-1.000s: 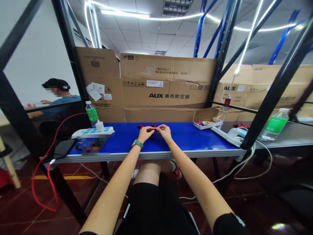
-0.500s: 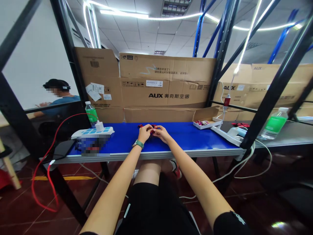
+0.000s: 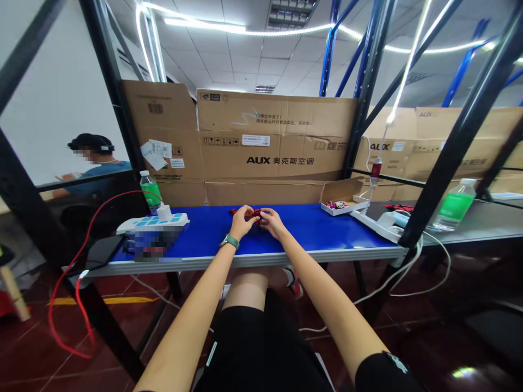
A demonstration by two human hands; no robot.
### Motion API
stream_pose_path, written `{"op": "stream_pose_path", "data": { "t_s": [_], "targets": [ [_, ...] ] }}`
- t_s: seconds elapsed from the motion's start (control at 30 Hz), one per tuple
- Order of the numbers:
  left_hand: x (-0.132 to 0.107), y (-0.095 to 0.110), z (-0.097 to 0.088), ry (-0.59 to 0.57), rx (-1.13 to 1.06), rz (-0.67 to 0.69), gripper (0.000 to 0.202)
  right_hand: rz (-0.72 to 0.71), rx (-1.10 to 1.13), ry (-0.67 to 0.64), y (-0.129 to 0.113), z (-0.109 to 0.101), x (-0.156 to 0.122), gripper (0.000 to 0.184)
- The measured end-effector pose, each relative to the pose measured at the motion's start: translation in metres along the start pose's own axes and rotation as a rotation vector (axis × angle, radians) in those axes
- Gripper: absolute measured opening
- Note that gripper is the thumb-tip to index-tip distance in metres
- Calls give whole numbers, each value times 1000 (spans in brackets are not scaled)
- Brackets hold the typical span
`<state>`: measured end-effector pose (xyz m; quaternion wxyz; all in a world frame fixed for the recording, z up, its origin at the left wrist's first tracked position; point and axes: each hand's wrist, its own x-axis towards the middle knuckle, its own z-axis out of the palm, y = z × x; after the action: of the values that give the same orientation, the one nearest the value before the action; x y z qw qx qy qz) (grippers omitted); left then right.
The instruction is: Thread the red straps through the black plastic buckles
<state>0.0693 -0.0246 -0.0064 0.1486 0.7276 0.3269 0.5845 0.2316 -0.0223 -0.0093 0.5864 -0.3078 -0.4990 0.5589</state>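
Note:
Over the blue tabletop [image 3: 204, 234], a small dark red and black piece [image 3: 257, 213] sits between my fingertips; it is too small to name its kind. My left hand [image 3: 242, 221], with a green-banded watch [image 3: 231, 240] at the wrist, has thumb and fingers closed on the piece's left side. From the other side my right hand [image 3: 272, 222] pinches it with bent fingers. Another small red piece [image 3: 232, 211] lies just beyond my left hand, partly hidden by it.
A white open box [image 3: 343, 207] with small colourful items stands at the right rear. Left are a power strip [image 3: 155, 222], a red cable [image 3: 98, 209] and a green-labelled bottle [image 3: 150, 190]. Cardboard [image 3: 278, 147] walls the back. Another person [image 3: 96, 158] sits at far left.
My hands have drawn slightly apart, so more of the red and black piece shows between them. The view has shifted a little.

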Motion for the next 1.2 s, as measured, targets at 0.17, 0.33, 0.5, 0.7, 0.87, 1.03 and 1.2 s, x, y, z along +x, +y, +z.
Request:
{"op": "stream_pose_path", "data": {
  "t_s": [0.17,0.33,0.5,0.7,0.87,1.03,1.2],
  "targets": [
    [2,-2,-5,60,86,-20,6,3,18,-51,0,2,0,39],
    [2,-1,-7,86,127,-8,8,69,20,-135,2,5,0,36],
    [2,1,-7,135,191,-14,9,59,26,-209,4,10,-1,31],
    [4,-8,-20,384,171,-122,12,9,-87,-146,1,6,-2,18],
    [3,-4,-15,150,217,-30,13,54,-124,-130,-3,5,-7,30],
    [0,5,-9,78,273,45,7,15,-202,-181,1,8,-6,38],
    [0,5,-11,101,267,68,9,-5,-238,-162,4,4,-2,29]
  ]
}}
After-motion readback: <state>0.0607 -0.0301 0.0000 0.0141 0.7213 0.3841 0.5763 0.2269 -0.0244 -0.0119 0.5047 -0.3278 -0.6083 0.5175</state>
